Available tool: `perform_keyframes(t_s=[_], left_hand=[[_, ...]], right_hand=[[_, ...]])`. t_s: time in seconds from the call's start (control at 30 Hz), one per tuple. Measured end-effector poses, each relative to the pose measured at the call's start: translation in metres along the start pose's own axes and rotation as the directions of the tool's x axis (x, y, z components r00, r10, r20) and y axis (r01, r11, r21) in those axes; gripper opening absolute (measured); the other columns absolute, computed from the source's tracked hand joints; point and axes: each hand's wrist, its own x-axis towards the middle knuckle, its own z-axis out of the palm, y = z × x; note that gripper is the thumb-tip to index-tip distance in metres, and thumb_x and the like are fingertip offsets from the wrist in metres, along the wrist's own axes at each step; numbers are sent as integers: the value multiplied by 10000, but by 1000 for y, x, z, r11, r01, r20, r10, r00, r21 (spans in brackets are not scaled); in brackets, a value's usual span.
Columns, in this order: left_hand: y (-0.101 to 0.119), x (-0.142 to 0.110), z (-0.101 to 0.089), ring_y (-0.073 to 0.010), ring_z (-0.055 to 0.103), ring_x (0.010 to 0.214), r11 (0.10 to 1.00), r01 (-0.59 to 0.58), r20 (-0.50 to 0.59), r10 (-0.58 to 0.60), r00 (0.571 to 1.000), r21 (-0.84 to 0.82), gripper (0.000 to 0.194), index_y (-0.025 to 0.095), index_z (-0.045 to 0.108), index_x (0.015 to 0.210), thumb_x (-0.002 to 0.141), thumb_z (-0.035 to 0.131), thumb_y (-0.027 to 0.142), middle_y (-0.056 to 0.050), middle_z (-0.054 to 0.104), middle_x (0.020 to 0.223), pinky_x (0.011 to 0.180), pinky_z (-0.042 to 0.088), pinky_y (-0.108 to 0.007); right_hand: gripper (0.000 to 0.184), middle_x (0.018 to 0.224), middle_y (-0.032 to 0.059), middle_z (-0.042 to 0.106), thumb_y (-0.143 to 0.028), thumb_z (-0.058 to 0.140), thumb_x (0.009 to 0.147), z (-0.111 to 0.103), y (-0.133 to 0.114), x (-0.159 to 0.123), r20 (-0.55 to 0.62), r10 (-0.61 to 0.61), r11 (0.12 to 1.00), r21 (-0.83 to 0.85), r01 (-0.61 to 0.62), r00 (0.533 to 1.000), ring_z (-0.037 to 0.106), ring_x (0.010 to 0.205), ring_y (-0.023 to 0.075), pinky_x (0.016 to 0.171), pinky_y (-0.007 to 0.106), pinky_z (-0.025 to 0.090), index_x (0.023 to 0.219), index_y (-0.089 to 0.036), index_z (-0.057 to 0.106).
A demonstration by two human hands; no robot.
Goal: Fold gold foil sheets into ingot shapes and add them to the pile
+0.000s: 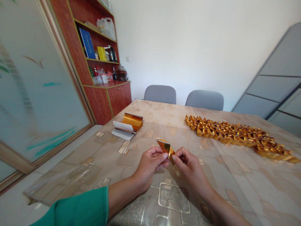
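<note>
Between my two hands, above the near middle of the table, is a partly folded sheet of gold foil paper (164,146) with a pointed flap standing up on its left. My left hand (152,160) pinches its left lower part between thumb and fingers. On the right side, the thumb and fingers of my right hand (187,161) grip its lower edge. Farther off to the left lies a stack of gold foil sheets (133,121), curled, with white backs showing. Several rows of folded gold foil pieces (225,131) stand packed together on the right of the table.
A patterned cover lies over the table (164,117). Two grey chairs (160,94) stand at its far side. A reddish wooden cabinet (98,97) with bottles, jugs and a kettle is at back left, beside a frosted sliding door (39,81).
</note>
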Motion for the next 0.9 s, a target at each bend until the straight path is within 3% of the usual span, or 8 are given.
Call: perform_keyframes(t_s=[0.33, 0.67, 0.9], left_hand=[[0, -1, 2, -79, 631, 627, 1000, 7, 14, -7, 1000, 5, 461, 126, 646, 741, 481, 961, 340, 14, 689, 703, 635, 537, -192], [-3, 0, -1, -98, 629, 662, 999, 0, 22, -1, 1000, 35, 414, 120, 671, 773, 527, 949, 302, -15, 695, 757, 662, 520, -213], [-4, 1, 0, -106, 643, 667, 999, 3, 27, -4, 1000, 34, 393, 118, 678, 788, 545, 938, 284, -28, 710, 772, 661, 521, -216]], right_hand=[[298, 690, -12, 585, -457, 568, 925, 4, -4, -4, -21, 64, 993, 97, -62, 998, 523, 620, 162, 548, 265, 386, 744, -221, 549], [216, 697, 9, 589, -332, 559, 904, 7, 0, -2, -66, -60, 987, -151, 49, 996, 529, 639, 182, 596, 295, 391, 716, -225, 545], [247, 667, 3, 564, -349, 553, 903, 11, -2, -2, -67, -41, 990, -139, 31, 997, 509, 622, 176, 586, 292, 381, 692, -222, 535]])
